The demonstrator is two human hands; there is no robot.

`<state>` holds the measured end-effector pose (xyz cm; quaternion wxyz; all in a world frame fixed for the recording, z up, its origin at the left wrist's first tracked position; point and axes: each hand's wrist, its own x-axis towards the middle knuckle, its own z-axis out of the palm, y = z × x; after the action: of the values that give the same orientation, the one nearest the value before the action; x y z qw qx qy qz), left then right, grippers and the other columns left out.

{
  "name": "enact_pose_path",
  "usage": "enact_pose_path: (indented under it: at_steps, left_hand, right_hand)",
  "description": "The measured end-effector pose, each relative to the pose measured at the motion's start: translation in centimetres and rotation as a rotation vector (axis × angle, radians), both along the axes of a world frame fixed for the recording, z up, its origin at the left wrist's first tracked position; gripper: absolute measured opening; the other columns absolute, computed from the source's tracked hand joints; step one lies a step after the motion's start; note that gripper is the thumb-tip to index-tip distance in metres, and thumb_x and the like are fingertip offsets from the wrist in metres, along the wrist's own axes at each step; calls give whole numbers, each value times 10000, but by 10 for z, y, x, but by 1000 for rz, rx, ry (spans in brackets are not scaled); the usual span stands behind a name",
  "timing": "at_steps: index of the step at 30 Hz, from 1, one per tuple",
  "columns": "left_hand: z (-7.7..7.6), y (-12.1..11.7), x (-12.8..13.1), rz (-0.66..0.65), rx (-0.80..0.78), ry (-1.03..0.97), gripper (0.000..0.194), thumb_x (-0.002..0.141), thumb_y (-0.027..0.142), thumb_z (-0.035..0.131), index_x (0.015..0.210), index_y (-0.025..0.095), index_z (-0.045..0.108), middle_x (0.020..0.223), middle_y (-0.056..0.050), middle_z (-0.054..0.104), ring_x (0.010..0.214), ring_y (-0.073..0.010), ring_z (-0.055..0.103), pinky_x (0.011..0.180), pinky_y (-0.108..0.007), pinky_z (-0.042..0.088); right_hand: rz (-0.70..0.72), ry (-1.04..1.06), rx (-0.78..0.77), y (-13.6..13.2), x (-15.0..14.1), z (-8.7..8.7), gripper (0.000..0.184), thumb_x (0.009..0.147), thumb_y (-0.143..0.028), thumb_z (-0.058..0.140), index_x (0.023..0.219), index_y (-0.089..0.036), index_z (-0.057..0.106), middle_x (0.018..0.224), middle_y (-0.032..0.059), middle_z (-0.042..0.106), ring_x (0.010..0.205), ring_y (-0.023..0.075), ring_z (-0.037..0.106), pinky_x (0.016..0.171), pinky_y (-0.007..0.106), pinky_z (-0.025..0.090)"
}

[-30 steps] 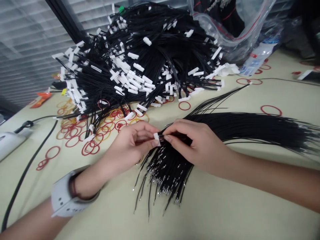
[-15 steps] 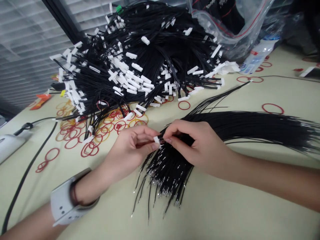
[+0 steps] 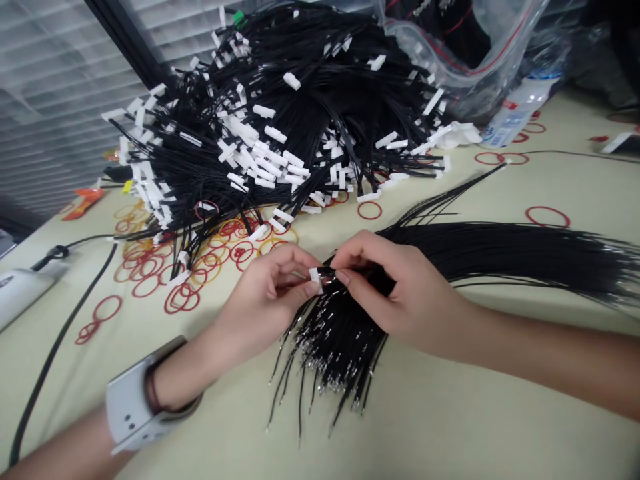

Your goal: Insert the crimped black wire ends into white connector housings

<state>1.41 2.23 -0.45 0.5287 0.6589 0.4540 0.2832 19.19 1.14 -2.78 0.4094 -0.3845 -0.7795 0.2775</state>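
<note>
Head view: your left hand (image 3: 265, 283) pinches the white connector (image 3: 315, 281) by the wire bundle (image 3: 343, 340), your right hand (image 3: 407, 283) pinches what looks like wire (image 3: 328, 273) beside it, and this fitting step calls for steady alignment.

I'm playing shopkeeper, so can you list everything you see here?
table: one, pale, across the view
blinds: count unclear, grey, back left
wire heap: one, black, back middle
green piece: one, green, atop heap
connectors: many, white, mostly on the heap
rubber bands: many, red and yellow, scattered
loose wires: many, black, middle to right
plastic bag: at least one, clear, back right
bottle: one, clear, back right
orange thing: one, orange, left
white device: one, white, left edge
thick cable: one, black, left
wristband: one, grey, left wrist
left hand: one, bare, pinching a white connector
right hand: one, bare, pinching wires
</note>
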Motion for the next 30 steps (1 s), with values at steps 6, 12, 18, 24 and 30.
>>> enact_pose_path:
  at_steps: [6, 12, 18, 24, 30]
  left_hand:
    - [1, 1, -1, -2, -58, -4, 96, 776, 111, 585, 816, 169, 520, 717, 24, 600, 689, -102, 573, 627, -209, 426]
    - [1, 2, -3, -15, -59, -18, 98, 772, 127, 589, 828, 175, 523, 725, 11, 610, 696, -122, 585, 633, -230, 431]
    - [1, 2, -4, -5, -70, -24, 101, 777, 122, 589, 830, 174, 521, 729, 15, 610, 683, -111, 579, 618, -215, 427]
    - [1, 2, -2, -17, -71, -2, 86, 795, 119, 572, 834, 170, 514, 748, 8, 616, 698, -109, 569, 623, -214, 416]
    - [2, 1, 1, 49, -61, -3, 112, 766, 75, 583, 796, 164, 522, 693, 29, 586, 653, -94, 549, 601, -198, 416]
  right_hand:
    - [-26, -40, -86, -1, 0, 2, 212, 802, -131, 492, 1008, -180, 479, 693, -42, 569, 612, 76, 523, 587, 189, 408]
    - [-64, -49, -112, -3, 0, 7, 69, 820, -202, 512, 851, -164, 559, 698, -20, 617, 604, 71, 541, 543, 173, 400]
    - [-99, -154, -105, 0, 3, 9, 101, 798, -211, 537, 727, -163, 590, 630, -37, 587, 548, 57, 488, 527, 185, 358]
    - [-51, -143, -148, 3, 2, 7, 128, 812, -186, 511, 722, -157, 598, 595, -44, 555, 512, 47, 428, 463, 174, 310]
    - [-45, -78, -200, 1, 4, 9, 133, 796, -158, 502, 668, -162, 538, 544, -55, 474, 467, 44, 363, 400, 176, 260]
